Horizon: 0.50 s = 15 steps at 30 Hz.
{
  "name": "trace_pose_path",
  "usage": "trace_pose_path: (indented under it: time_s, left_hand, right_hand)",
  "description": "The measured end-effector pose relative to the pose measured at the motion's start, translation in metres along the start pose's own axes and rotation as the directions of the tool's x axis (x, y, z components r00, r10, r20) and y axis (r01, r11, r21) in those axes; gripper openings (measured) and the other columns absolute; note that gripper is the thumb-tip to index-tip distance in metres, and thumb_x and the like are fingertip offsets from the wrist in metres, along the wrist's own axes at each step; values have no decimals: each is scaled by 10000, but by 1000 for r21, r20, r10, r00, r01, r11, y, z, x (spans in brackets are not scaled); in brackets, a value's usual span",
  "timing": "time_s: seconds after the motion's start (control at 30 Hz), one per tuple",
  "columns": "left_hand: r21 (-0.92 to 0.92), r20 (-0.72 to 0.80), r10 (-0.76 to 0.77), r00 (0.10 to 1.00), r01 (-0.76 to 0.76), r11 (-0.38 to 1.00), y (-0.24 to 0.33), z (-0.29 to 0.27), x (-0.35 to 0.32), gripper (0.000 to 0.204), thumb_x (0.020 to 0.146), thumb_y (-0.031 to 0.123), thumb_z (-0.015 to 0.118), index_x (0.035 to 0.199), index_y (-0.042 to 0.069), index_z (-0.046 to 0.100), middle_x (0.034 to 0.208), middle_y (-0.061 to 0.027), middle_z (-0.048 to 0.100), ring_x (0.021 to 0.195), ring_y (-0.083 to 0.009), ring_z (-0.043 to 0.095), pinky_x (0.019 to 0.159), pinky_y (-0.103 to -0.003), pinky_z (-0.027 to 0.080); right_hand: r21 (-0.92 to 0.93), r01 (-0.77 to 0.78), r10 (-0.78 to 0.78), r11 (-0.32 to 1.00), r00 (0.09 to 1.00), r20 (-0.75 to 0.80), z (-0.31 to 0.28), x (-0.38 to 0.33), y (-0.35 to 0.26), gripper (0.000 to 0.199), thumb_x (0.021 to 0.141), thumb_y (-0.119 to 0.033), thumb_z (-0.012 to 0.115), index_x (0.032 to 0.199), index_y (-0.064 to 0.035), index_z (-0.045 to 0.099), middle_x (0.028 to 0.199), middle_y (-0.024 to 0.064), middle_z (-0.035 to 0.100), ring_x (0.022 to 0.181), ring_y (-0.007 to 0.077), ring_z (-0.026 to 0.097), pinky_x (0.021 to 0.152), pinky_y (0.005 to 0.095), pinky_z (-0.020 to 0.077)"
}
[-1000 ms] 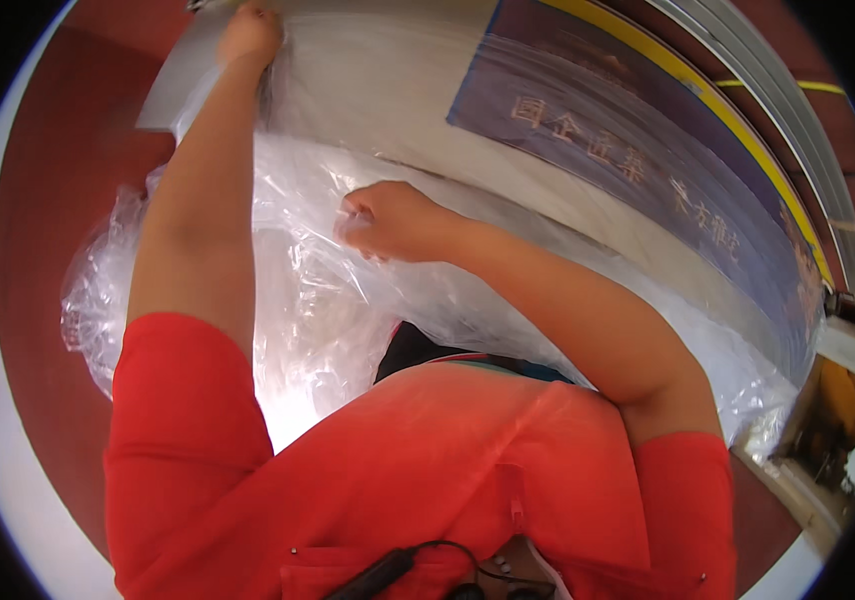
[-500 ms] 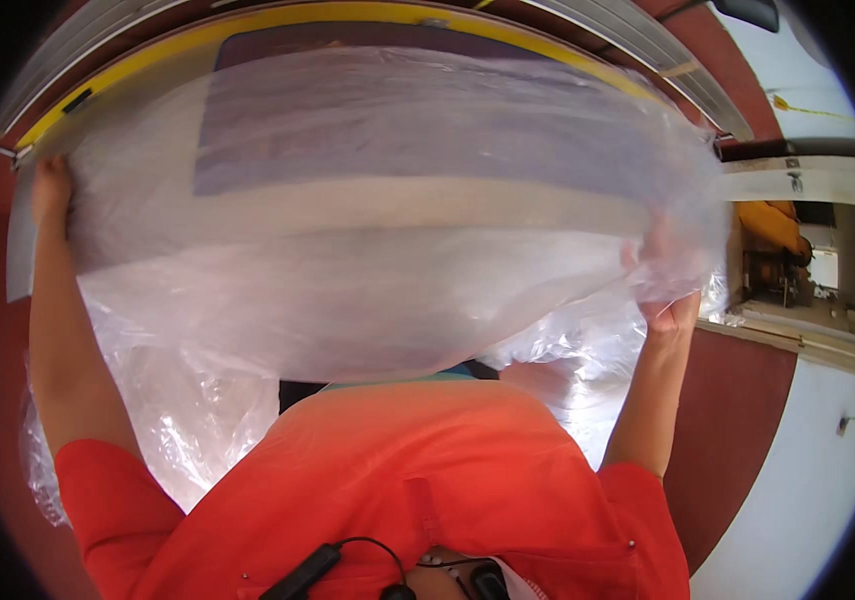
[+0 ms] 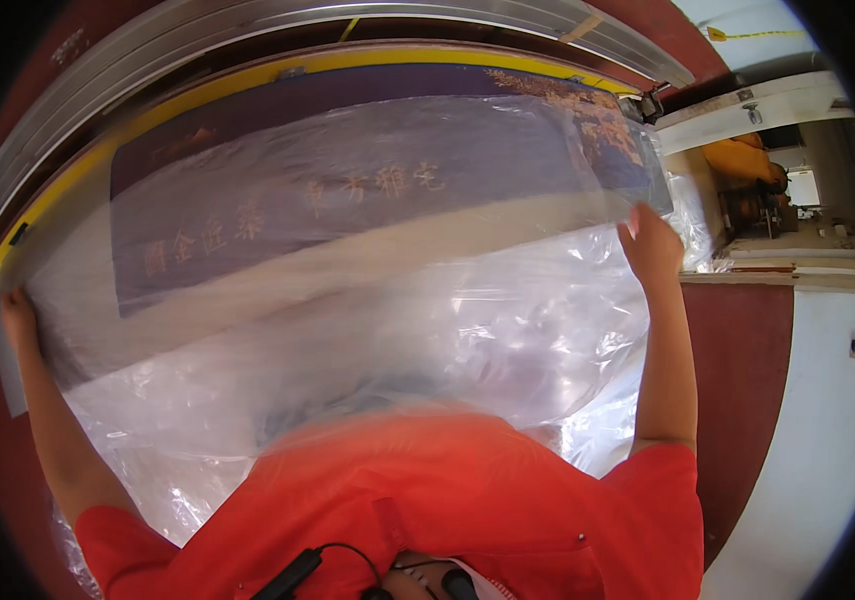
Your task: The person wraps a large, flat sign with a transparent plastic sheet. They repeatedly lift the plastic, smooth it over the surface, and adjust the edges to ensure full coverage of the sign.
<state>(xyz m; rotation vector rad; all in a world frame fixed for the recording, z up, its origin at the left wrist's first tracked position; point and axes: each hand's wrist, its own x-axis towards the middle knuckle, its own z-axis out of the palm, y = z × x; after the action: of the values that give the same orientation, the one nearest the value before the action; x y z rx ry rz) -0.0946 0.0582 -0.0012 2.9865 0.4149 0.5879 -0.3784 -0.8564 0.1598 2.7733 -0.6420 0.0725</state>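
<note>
Clear, crinkled, glossy plastic sheeting (image 3: 528, 310)

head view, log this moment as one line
left hand: at left side of clear plastic film; right hand: at its right side; film: partly over dark printed panel

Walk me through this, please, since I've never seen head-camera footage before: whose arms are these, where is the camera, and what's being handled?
There is no machine here, only a person in a red shirt using two bare hands. The camera sits on their head, looking down; its fisheye lens bends straight edges and leaves dark corners. Left in the picture is the person's left.

In front lies a pale board with a dark purple panel and yellow edging. Clear plastic film covers much of it. The left hand is at the board's left end; the right hand is curled at the film's right side. Exact grips are hard to tell.
</note>
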Motion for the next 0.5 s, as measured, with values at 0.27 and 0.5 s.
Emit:
trace_pose_path:
  time_s: [0.27, 0.5]
  left_hand:
    - [-38, -12, 32, 999, -33, 999, 8, -4, -9, 361, 819, 348, 420, 831, -4, 497, 814, -206, 534, 770, -339, 513, 673, -380, 391]
    - [-84, 12, 51, 999, -50, 995, 5, -26, -26, 353, 836, 345, 406, 874, 11, 514, 824, -152, 549, 769, -254, 523, 706, -338, 386]
  right_hand:
    - [291, 332, -280, 897, 938, -206, 56, 81, -62, 647, 758, -516, 414, 1222, -75, 322, 1288, 112, 272, 1202, 274, 218, 957, 414, 192]
    - [252, 226, -129, 941, 927, -351, 67, 96, -64, 507, 769, -462, 431, 1083, -66, 475, 1138, 125, 437, 1128, 276, 326, 922, 440, 221]
